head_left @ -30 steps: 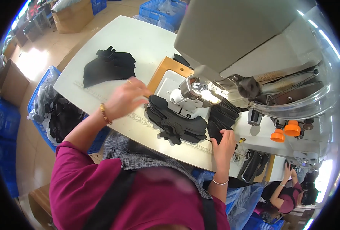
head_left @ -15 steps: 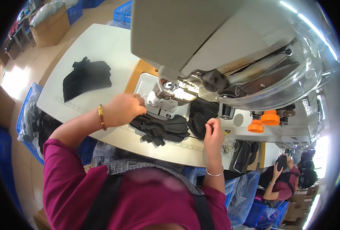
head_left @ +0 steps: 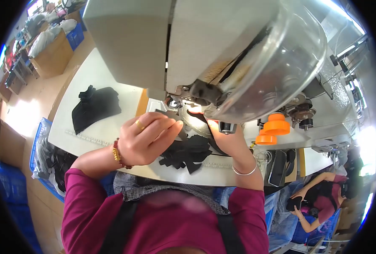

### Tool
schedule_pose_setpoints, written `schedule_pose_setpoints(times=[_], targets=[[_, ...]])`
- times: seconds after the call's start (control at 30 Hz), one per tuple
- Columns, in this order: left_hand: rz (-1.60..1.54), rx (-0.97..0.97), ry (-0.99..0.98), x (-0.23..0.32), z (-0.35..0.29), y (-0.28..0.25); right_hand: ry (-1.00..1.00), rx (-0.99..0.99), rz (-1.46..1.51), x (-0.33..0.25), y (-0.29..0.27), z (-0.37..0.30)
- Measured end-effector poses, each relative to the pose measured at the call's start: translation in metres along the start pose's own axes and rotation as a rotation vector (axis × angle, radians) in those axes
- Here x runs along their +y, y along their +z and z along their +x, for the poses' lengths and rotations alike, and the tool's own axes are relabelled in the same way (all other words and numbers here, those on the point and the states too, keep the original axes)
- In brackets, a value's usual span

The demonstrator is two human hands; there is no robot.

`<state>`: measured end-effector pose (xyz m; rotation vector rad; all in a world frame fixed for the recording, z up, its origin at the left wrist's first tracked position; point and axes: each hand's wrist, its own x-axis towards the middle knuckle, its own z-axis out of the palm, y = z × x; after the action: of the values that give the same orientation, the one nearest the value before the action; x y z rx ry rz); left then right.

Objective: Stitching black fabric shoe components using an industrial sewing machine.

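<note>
left hand (head_left: 147,137) seemingly pinches a dark piece (head_left: 169,114) near the sewing machine (head_left: 133,46).

We see a pale grey sewing machine (head_left: 128,46), with bright orange knobs (head_left: 277,124) on its right side and a tan strip (head_left: 143,101) at its left. Its tabletop (head_left: 131,101) looks white to us. Left of the machine we find a plain black stack (head_left: 97,109); in front of it, a black pile (head_left: 186,153) and a dark piece (head_left: 170,113). Further forward of the machine, we note a magenta top (head_left: 167,228), black straps (head_left: 121,228) and a grey-and-white checked cloth (head_left: 126,186). Far left of the machine, we see blue crates (head_left: 12,180) and a brown carton (head_left: 52,55).
</note>
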<state>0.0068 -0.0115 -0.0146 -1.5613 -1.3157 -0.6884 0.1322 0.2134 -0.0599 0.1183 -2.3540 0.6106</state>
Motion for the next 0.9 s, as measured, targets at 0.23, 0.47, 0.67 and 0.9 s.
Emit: schedule_pose_setpoints(times=[0.23, 0.47, 0.67, 0.9], targets=[[-0.054, -0.249, -0.311, 0.004, 0.004, 0.014, 0.123, -0.091, 0.357, -0.015, -0.009, -0.005], [-0.114, -0.319, -0.303, -0.003, 0.001, 0.013, -0.071, -0.104, -0.159, -0.019, -0.015, -0.001], [-0.073, -0.323, -0.291, -0.002, 0.001, 0.013, -0.057, -0.157, -0.023, -0.013, -0.013, 0.006], [-0.073, -0.313, -0.275, -0.003, 0.001, 0.016, -0.045, -0.113, 0.090, -0.013, -0.013, 0.009]])
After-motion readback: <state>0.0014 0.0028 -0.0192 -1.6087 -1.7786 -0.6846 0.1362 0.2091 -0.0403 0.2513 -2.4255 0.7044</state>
